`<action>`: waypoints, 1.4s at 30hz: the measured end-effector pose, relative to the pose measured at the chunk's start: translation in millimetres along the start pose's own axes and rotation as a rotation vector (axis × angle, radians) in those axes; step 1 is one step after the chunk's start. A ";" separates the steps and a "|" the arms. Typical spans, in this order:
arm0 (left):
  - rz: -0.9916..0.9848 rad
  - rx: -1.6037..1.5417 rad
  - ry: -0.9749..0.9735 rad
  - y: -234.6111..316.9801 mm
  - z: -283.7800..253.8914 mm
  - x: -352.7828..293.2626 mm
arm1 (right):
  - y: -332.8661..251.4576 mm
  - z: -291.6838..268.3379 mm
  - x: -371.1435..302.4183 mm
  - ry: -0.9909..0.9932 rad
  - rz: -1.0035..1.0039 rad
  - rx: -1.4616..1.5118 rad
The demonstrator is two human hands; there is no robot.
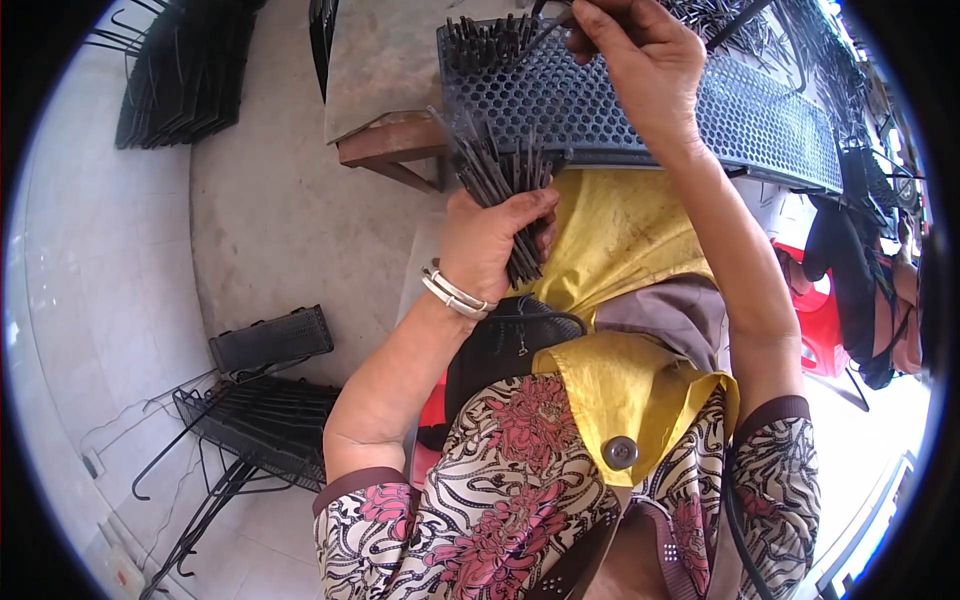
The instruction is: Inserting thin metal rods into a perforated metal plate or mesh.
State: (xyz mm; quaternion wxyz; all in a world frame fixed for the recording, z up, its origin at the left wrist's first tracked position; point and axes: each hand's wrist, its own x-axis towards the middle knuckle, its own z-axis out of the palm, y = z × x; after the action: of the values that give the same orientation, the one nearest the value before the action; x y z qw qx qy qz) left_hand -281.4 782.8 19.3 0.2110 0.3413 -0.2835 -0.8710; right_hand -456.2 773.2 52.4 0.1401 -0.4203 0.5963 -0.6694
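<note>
My left hand (482, 238) is closed around a bundle of thin dark metal rods (492, 170), held upright and fanned at the top, in front of the perforated metal panel (590, 110). Farther up, my right hand (645, 48) is over the panel, thumb and fingers pinched together. A thin dark rod (545, 38) runs out from those fingers toward the left, though its far end is hard to make out. Beside it, at the panel's far left corner, stands another cluster of short dark rods (485, 42).
Loose metal pieces (735, 25) are heaped beyond the panel. A worktable (385, 70) with a brown frame stands to the left. Stacked black metal racks (265, 420) are at lower left, more black panels (190, 75) at upper left. At right, a person sits near a red stool (822, 340).
</note>
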 end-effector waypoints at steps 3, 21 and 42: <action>-0.002 0.046 0.041 0.8 2.0 -0.3 | 5.7 5.5 0.1 -0.044 -0.092 -0.133; 0.033 -0.017 0.008 -0.3 0.9 -0.4 | 0.9 -0.9 -17.2 -0.430 -0.231 -0.498; 0.029 -0.051 0.024 -1.7 -1.6 1.3 | 1.4 0.2 -3.4 -0.056 0.176 0.017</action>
State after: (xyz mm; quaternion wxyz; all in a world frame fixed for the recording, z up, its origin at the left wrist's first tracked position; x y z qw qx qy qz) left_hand -281.4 782.9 16.6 0.2355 0.3420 -0.2636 -0.8707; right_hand -454.5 775.0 49.7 0.2186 -0.3835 0.6211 -0.6476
